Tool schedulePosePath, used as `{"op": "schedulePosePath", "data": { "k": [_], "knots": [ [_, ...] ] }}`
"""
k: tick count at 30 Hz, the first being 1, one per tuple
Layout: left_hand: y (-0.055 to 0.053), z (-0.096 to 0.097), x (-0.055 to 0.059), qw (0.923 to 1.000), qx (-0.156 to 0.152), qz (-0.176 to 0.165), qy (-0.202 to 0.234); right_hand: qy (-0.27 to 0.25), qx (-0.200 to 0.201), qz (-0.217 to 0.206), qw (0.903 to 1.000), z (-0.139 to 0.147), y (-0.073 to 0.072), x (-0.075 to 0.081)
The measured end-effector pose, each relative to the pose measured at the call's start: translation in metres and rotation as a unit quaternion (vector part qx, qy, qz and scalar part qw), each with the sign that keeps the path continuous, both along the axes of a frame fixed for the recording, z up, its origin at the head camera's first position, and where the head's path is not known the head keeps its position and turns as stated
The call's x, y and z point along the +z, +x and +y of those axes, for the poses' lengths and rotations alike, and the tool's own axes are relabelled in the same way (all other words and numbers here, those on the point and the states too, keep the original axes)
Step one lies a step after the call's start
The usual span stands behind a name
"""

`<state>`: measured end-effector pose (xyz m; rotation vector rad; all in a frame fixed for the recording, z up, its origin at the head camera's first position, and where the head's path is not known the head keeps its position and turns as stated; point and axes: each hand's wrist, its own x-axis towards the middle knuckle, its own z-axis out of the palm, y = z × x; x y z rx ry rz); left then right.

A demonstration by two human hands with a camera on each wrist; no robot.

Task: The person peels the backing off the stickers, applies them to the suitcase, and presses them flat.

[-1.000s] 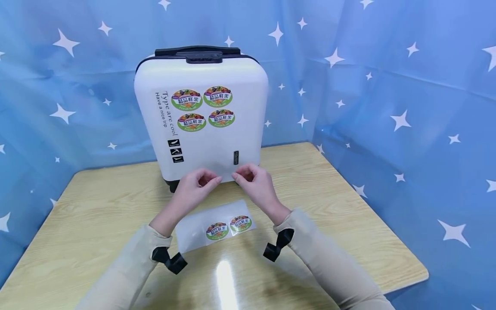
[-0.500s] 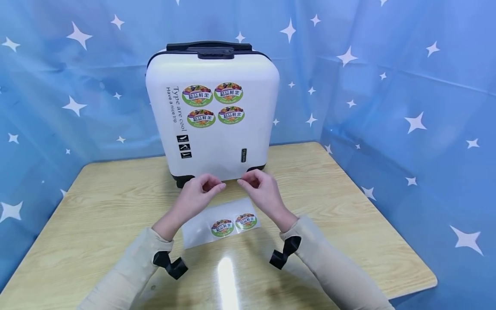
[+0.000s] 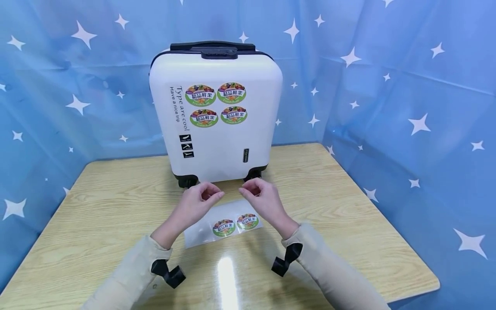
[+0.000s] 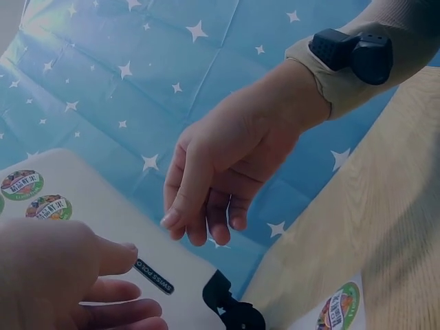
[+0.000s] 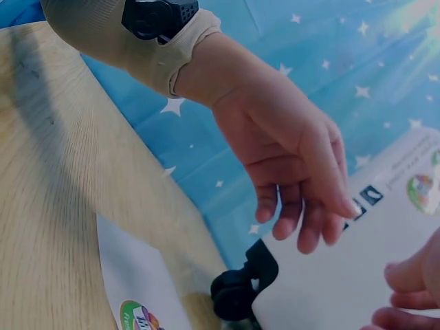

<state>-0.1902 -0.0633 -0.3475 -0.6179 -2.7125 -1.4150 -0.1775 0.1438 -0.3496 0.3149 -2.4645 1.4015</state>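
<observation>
My left hand (image 3: 196, 202) hovers over the sticker sheet (image 3: 201, 230), its fingers loosely bent with nothing between them. Opposite it, a short gap away, my right hand (image 3: 267, 202) hangs the same way; the left wrist view shows its relaxed fingers (image 4: 218, 206) holding nothing. Two oval fruit stickers remain on the sheet, a left one (image 3: 224, 227) and a right one (image 3: 247, 221). Behind the hands stands a white suitcase (image 3: 217, 150), upright, with several matching stickers in two rows on its front, one being the upper right sticker (image 3: 231, 93).
The suitcase has a black top handle (image 3: 213, 45) and black wheels, such as the left wheel (image 3: 187, 181), on the wooden table (image 3: 329, 224). A blue star-patterned curtain (image 3: 372, 107) hangs behind and beside the table. Black devices are strapped at both wrists.
Both hands have come down and back from the suitcase's lower edge to over the sheet, fingers still loosely bent. The head view has shifted, so the suitcase appears farther right.
</observation>
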Motion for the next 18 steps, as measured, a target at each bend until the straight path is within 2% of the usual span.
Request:
{"op": "schedulePosePath", "data": {
  "k": [6, 18],
  "knots": [
    [0.001, -0.003, -0.012, 0.9999, 0.003, -0.009, -0.013, -0.008, 0.006, -0.015, 0.9998, 0.0, 0.001, -0.007],
    [0.004, -0.007, -0.029, 0.9978, 0.017, -0.032, -0.055, 0.015, 0.016, -0.055, 0.9982, -0.001, 0.002, -0.025]
  ]
}}
